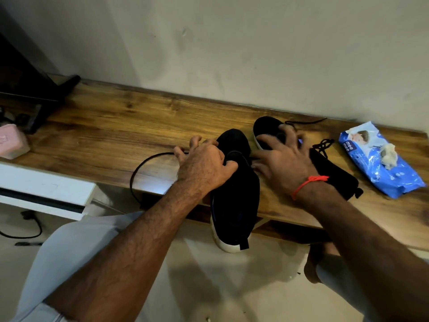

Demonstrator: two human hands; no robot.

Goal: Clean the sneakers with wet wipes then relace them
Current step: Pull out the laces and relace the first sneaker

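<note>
Presently near sneaker (234, 194) overhangs counter (104, 135) front edge, held by left grip (204, 166), which pinches lace (144, 163); right grip (283, 159) spread, resting on 2nd sneaker (264, 129). Risk: shoe could be tipped off w/ a hard lace tug.

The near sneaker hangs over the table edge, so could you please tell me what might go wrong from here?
1. The near sneaker juts heel-first past the table edge; if the left hand lets go, it may tip off.
2. The loose lace dangles over the edge and could snag or slide off.
3. The used wipe on the wipes pack may dirty it.
</note>
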